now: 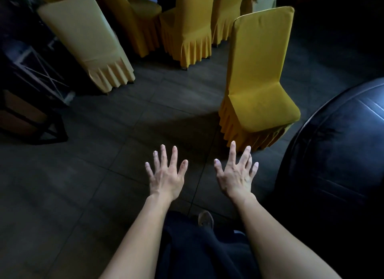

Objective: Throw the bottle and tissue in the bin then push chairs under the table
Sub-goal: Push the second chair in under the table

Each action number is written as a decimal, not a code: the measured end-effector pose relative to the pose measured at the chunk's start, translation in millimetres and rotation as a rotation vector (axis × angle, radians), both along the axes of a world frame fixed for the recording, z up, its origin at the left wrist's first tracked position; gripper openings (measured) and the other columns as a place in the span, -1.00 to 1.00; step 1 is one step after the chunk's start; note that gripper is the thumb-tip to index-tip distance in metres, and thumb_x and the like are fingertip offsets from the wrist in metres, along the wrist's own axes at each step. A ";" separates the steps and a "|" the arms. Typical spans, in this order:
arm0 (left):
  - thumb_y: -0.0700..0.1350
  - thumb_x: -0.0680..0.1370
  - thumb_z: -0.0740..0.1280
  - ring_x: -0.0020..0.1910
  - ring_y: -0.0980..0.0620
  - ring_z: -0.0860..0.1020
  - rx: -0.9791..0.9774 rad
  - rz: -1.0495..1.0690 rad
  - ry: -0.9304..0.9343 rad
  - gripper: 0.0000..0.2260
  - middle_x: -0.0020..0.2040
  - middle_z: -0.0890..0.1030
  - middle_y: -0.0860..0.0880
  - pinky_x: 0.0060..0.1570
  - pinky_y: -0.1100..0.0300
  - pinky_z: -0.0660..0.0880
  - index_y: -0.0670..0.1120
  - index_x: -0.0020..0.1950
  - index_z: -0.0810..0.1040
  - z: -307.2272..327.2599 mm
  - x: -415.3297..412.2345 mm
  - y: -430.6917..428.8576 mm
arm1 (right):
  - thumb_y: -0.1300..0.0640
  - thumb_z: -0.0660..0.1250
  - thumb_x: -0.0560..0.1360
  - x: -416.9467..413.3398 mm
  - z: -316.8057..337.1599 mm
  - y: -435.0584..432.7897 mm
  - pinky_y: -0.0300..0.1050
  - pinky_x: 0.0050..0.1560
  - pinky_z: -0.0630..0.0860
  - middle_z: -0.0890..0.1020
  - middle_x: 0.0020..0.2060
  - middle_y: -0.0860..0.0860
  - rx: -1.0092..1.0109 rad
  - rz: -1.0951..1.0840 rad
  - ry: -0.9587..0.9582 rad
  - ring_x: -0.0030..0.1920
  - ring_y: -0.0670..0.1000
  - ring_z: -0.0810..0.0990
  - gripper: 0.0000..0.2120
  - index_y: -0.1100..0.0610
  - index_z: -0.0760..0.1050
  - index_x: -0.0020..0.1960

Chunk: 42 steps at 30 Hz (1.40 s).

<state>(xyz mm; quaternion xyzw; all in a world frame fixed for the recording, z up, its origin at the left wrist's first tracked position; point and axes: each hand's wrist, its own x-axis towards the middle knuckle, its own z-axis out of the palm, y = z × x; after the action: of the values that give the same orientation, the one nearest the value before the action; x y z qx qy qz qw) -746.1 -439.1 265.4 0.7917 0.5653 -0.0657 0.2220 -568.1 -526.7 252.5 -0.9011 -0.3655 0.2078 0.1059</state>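
My left hand (166,174) and my right hand (236,172) are stretched out in front of me over the dark tiled floor, palms down, fingers spread, holding nothing. A yellow covered chair (257,77) stands just beyond my right hand, its seat facing right toward the dark round table (332,164) at the right edge. The chair's skirt is close to my right fingertips but apart from them. No bottle, tissue or bin shows in this view.
Several more yellow covered chairs (187,29) crowd the back, and a paler one (87,39) stands at the upper left. A dark metal-framed stand (31,104) sits at the left edge. My shoe (205,218) shows below my hands.
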 end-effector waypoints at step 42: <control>0.33 0.63 -0.15 0.62 -0.16 -0.26 -0.080 -0.053 0.021 -0.38 0.66 -0.25 -0.06 0.54 -0.26 -0.24 0.15 0.63 -0.20 -33.0 210.4 633.1 | -0.27 0.11 0.62 212.3 -36.6 594.0 0.31 0.58 -0.10 -0.16 0.62 0.28 0.019 -0.182 0.019 0.62 0.29 0.00 -0.21 -0.13 -0.30 0.64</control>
<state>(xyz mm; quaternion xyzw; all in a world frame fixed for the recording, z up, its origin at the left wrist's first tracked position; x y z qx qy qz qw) -535.6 193.9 232.4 0.7961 0.5434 -0.1025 0.2458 -355.8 67.3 215.9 -0.9276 -0.2830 0.2022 0.1363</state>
